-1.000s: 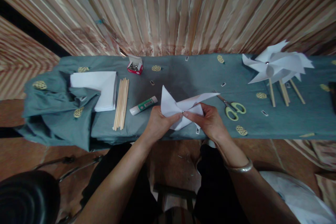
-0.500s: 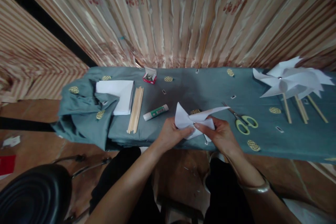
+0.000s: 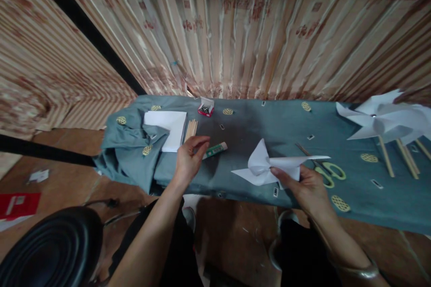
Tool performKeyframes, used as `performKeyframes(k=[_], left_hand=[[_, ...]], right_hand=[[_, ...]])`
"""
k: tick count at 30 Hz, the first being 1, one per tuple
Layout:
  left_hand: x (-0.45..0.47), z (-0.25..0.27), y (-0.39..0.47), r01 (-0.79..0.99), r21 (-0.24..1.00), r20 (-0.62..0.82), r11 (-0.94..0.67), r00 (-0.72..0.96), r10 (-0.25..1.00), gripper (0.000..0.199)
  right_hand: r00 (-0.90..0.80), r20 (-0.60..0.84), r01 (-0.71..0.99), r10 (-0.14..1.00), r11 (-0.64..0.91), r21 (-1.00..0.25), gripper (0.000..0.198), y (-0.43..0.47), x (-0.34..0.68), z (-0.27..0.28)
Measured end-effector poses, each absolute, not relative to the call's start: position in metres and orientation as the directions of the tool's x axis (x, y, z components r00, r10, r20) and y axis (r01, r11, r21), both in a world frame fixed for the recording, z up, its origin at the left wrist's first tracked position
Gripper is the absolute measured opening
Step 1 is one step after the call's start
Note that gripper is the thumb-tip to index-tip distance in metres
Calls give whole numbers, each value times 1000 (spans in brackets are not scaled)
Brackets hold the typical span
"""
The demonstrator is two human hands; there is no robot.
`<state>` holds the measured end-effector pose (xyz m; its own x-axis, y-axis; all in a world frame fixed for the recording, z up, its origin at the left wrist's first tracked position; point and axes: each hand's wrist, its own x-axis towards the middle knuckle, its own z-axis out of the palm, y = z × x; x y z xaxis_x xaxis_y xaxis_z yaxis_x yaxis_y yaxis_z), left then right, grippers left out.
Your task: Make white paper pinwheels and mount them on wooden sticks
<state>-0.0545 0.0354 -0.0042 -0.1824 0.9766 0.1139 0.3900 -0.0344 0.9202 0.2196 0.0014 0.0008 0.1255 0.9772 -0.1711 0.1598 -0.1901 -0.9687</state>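
Observation:
My right hand (image 3: 308,186) is closed on a white paper pinwheel (image 3: 261,168), its thumb pressed at the centre where the folded tips meet. No stick shows on this pinwheel. My left hand (image 3: 190,159) is away from the paper, hovering at the near end of the wooden sticks (image 3: 191,129) and partly covering them. Its fingers are loosely curled, with nothing visible in them. Just right of that hand lies a green and white glue stick (image 3: 216,149), one end hidden. Green-handled scissors (image 3: 328,171) rest beyond my right hand.
A small red box of metal pins (image 3: 206,108) stands open at the back. Folded white paper (image 3: 175,132) lies left of the sticks. Finished pinwheels on sticks (image 3: 387,119) are piled at the right. A black round stool (image 3: 50,246) stands at lower left.
My left hand has let go of the pinwheel and moved left to the sticks. My right hand keeps hold of the pinwheel, whose left blades now spread out. The view has shifted slightly.

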Motion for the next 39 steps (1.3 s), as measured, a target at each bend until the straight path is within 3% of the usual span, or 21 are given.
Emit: performKeyframes(k=[3, 6, 9, 19, 33, 39], left_hand=[[-81, -11, 44, 689, 723, 205, -46, -150, 967, 29], [-92, -16, 46, 843, 537, 165, -39, -60, 984, 33], [-92, -19, 45, 907, 421, 129, -30, -28, 991, 34], [-86, -13, 46, 973, 225, 50, 55, -67, 996, 30], [-80, -8, 47, 969, 209, -26, 129, -126, 992, 19], [-83, -12, 50, 923, 335, 9, 190, -205, 979, 16]], right_hand=[[117, -187, 156, 975, -204, -967, 32, 1, 219, 1], [108, -206, 152, 973, -221, -963, 28, 1, 218, 3], [95, -221, 140, 971, -233, -962, 24, 2, 216, 6], [75, -219, 144, 973, -228, -963, 18, 1, 216, 8], [44, -164, 168, 985, -170, -971, 20, -2, 216, 3], [33, -149, 182, 988, -152, -971, 20, -1, 216, 7]])
